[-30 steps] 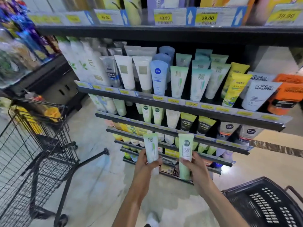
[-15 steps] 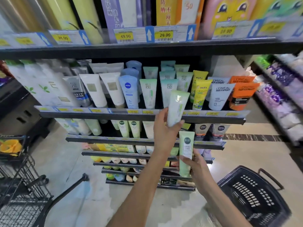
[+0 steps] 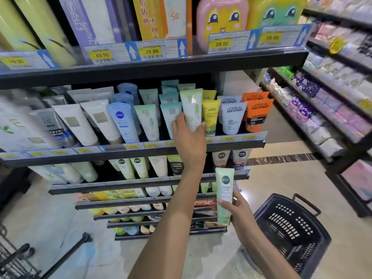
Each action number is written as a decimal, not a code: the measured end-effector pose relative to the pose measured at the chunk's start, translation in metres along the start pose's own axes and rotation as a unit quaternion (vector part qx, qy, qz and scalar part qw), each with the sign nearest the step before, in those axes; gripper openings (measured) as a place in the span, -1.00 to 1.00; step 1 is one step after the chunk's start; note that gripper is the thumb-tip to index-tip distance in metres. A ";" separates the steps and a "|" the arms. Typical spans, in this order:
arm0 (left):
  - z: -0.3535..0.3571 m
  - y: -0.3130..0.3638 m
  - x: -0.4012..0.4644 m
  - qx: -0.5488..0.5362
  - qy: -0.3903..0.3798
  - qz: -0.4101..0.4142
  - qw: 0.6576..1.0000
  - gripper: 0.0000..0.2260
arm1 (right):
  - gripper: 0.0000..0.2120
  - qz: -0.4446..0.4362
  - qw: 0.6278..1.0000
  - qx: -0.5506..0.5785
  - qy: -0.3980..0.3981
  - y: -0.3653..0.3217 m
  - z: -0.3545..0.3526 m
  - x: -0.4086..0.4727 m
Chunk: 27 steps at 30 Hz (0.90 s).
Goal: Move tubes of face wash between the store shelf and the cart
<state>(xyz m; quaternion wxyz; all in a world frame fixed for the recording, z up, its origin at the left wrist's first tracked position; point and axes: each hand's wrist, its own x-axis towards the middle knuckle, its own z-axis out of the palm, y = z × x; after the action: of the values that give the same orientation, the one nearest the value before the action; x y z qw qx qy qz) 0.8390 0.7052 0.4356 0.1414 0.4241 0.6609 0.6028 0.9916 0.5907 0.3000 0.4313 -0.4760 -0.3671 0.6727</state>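
Note:
My left hand [image 3: 188, 140] grips a pale green and white face wash tube [image 3: 192, 108] and holds it upright at the front of the store shelf [image 3: 237, 144], between a teal tube [image 3: 171, 115] and a yellow tube [image 3: 210, 117]. Lower down, my right hand [image 3: 238, 211] holds a second light green tube [image 3: 223, 195] upright in front of the lower shelves. Only the black frame of the cart [image 3: 16, 260] shows, at the bottom left corner.
A black plastic basket [image 3: 291, 226] stands on the floor at the lower right. Rows of tubes fill the shelves, with Nivea [image 3: 122, 121] and L'Oreal [image 3: 234, 115] tubes beside the spot. Another rack of packets [image 3: 326, 109] runs along the right side.
My left hand rose from waist height to the upper tube shelf with its tube and moved it rightward into the row. My right hand stayed low with its tube. The view swung right, away from the cart.

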 end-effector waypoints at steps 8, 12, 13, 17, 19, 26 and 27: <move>0.011 -0.003 0.002 0.063 0.009 0.024 0.998 -0.48 | -0.48 0.012 1.000 -0.010 0.007 0.001 -0.020 -0.001; 0.014 -0.002 0.001 0.102 0.015 0.033 0.994 -0.48 | -0.57 0.014 1.000 -0.016 -0.001 0.004 -0.025 0.001; 0.015 0.000 0.000 0.110 0.016 0.034 0.993 -0.48 | -0.58 0.016 1.000 -0.016 -0.001 0.005 -0.027 0.001; 0.017 0.001 0.000 0.121 0.027 0.026 0.992 -0.46 | -0.48 0.023 0.999 -0.025 -0.002 0.008 -0.030 0.001; 0.017 0.001 0.001 0.133 0.037 0.025 0.990 -0.45 | -0.46 0.029 0.999 -0.026 -0.004 0.009 -0.032 0.001; 0.019 -0.003 -0.003 0.165 0.035 0.024 0.985 -0.46 | -0.59 0.043 0.998 -0.034 -0.010 0.012 -0.035 -0.003; 0.020 -0.005 -0.004 0.171 0.034 0.022 0.984 -0.46 | -0.57 0.046 0.998 -0.038 -0.008 0.012 -0.035 -0.003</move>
<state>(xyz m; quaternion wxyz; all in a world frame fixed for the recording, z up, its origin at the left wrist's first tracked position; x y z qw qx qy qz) 0.8535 0.7159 0.4251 0.0314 0.4358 0.7492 0.4977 1.0233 0.5869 0.2806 0.3785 -0.5031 -0.3740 0.6809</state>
